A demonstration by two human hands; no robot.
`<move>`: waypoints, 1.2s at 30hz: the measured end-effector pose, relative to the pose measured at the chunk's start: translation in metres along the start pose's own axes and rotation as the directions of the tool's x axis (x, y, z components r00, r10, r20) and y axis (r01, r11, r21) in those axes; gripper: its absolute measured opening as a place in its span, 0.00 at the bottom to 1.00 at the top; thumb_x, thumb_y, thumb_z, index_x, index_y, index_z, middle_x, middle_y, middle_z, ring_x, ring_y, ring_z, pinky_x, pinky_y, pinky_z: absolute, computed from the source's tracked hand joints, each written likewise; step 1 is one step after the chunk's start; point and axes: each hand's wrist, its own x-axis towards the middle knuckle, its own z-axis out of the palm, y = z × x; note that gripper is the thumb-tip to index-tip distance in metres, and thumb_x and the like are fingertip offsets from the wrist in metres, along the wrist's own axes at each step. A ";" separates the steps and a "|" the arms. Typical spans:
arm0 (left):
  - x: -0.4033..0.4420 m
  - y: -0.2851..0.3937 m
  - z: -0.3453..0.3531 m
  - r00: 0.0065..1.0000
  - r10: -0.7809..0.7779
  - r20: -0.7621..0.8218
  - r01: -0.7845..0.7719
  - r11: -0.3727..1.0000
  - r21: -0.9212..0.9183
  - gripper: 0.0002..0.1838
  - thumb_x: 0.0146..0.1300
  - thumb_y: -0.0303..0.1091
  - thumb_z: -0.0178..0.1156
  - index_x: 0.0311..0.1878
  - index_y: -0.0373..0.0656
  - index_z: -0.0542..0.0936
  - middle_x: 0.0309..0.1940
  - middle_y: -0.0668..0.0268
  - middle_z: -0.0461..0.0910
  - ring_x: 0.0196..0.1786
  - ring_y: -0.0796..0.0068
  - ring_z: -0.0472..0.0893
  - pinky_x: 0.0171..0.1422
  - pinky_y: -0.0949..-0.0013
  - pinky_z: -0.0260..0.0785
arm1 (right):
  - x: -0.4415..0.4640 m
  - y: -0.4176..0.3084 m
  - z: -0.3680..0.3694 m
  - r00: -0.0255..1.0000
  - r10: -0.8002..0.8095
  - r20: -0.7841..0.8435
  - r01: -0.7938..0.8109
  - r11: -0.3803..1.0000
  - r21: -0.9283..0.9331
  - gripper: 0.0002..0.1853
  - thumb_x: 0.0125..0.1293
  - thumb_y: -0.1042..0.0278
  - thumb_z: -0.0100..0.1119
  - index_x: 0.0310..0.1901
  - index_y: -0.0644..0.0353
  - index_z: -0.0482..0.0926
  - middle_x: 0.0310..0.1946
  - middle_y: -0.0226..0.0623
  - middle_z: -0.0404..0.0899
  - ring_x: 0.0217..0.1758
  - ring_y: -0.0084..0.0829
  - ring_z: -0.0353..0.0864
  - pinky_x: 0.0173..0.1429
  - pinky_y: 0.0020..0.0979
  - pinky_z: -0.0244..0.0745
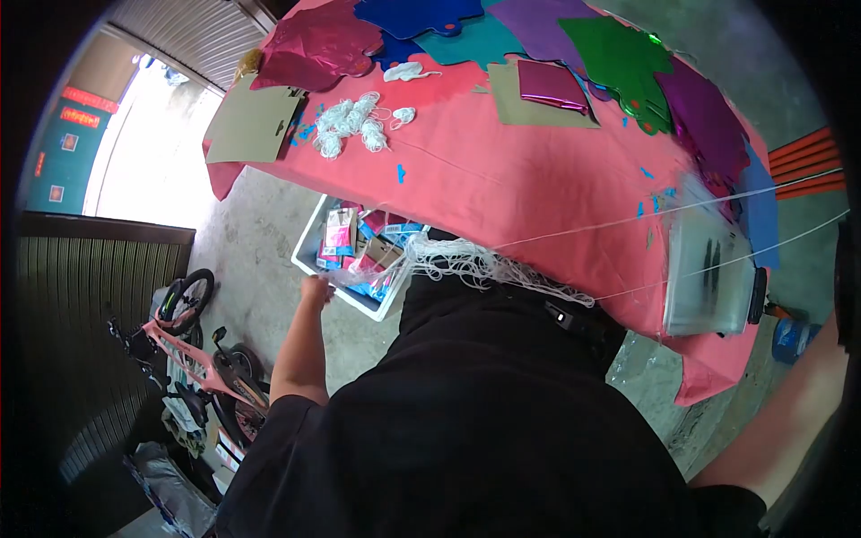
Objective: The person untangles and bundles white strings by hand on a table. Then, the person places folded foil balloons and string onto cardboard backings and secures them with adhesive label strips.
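Observation:
White string (pixel 457 260) lies in a loose, tangled bundle across my lap at the table's front edge. Its left end thins into a blurred whitish strand that reaches my left hand (pixel 316 290). That hand is closed at the strand's end, beside the rim of a white bin (pixel 305 251) holding several small pink and blue packets (pixel 341 229). Two taut lengths of string run from the bundle to the right edge of the view. My right arm (pixel 794 417) stretches out that way, and its hand is outside the picture.
On the pink-covered table (pixel 466 170) lie white string skeins (pixel 350 121), folded foil pieces (pixel 619 58), cardboard (pixel 247 125) and a stack of clear plastic bags (pixel 704 269). A pink bicycle (pixel 193 354) stands at left. Orange bars (pixel 803 161) show at far right.

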 end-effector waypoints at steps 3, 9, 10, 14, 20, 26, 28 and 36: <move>-0.010 0.003 -0.007 0.964 -0.243 0.105 0.242 0.970 0.027 0.25 0.57 0.44 0.62 0.56 0.44 0.72 0.41 0.57 0.77 0.38 0.66 0.78 0.36 0.60 0.72 | -0.010 0.015 -0.010 0.999 0.048 -0.008 -0.049 0.999 -0.015 0.15 0.59 0.58 0.58 0.43 0.59 0.76 0.26 0.32 0.73 0.20 0.23 0.63 0.23 0.30 0.58; -0.002 0.017 -0.035 0.989 0.105 0.103 -0.132 0.943 0.306 0.36 0.51 0.50 0.67 0.61 0.48 0.65 0.36 0.59 0.81 0.29 0.61 0.81 0.29 0.57 0.73 | -0.020 0.037 -0.015 0.993 0.116 0.009 -0.116 0.993 -0.011 0.16 0.59 0.58 0.57 0.44 0.59 0.75 0.27 0.30 0.73 0.21 0.21 0.63 0.23 0.28 0.57; 0.017 0.033 -0.053 0.974 0.054 0.221 -0.141 0.907 0.398 0.29 0.53 0.49 0.65 0.56 0.46 0.71 0.32 0.60 0.81 0.29 0.63 0.81 0.30 0.60 0.73 | -0.020 0.039 -0.014 0.992 0.123 0.012 -0.123 0.992 -0.007 0.16 0.59 0.58 0.57 0.45 0.59 0.75 0.27 0.30 0.73 0.21 0.21 0.63 0.23 0.27 0.57; -0.106 0.180 -0.086 0.885 0.415 0.209 -0.443 0.620 0.647 0.18 0.59 0.47 0.58 0.30 0.39 0.82 0.18 0.64 0.78 0.22 0.74 0.77 0.27 0.69 0.67 | -0.020 0.042 -0.010 0.991 0.133 0.026 -0.134 0.991 0.017 0.17 0.60 0.57 0.57 0.46 0.59 0.75 0.27 0.29 0.73 0.21 0.20 0.62 0.23 0.26 0.56; -0.314 0.330 -0.037 -0.124 0.992 -0.031 -0.845 -0.122 -0.520 0.20 0.61 0.43 0.58 0.48 0.36 0.75 0.30 0.69 0.74 0.28 0.81 0.72 0.30 0.79 0.62 | -0.022 0.036 -0.001 0.989 0.141 0.045 -0.144 0.987 0.066 0.18 0.60 0.57 0.56 0.48 0.59 0.74 0.28 0.27 0.73 0.22 0.17 0.62 0.23 0.23 0.56; -0.456 0.387 0.032 0.075 0.997 0.017 -0.536 0.054 -0.842 0.11 0.66 0.39 0.52 0.47 0.43 0.73 0.25 0.72 0.74 0.25 0.84 0.68 0.29 0.82 0.58 | -0.021 0.024 0.013 0.987 0.144 0.068 -0.151 0.980 0.128 0.19 0.61 0.56 0.56 0.50 0.59 0.74 0.29 0.25 0.73 0.22 0.15 0.61 0.23 0.21 0.55; -0.444 0.383 0.038 -0.080 0.965 0.248 -0.533 0.169 -0.829 0.12 0.64 0.39 0.54 0.45 0.41 0.75 0.28 0.69 0.76 0.23 0.83 0.68 0.29 0.80 0.62 | -0.021 0.019 0.020 0.986 0.144 0.080 -0.156 0.975 0.159 0.19 0.61 0.56 0.56 0.50 0.59 0.74 0.29 0.25 0.73 0.22 0.15 0.61 0.23 0.20 0.54; -0.297 0.364 0.005 -0.016 0.729 0.684 -0.504 0.585 -0.635 0.11 0.68 0.41 0.50 0.34 0.45 0.70 0.17 0.79 0.54 0.18 0.87 0.51 0.17 0.81 0.41 | -0.020 -0.010 0.061 0.979 0.120 0.164 -0.169 0.928 0.332 0.21 0.62 0.56 0.55 0.53 0.58 0.73 0.30 0.23 0.72 0.23 0.12 0.60 0.24 0.17 0.53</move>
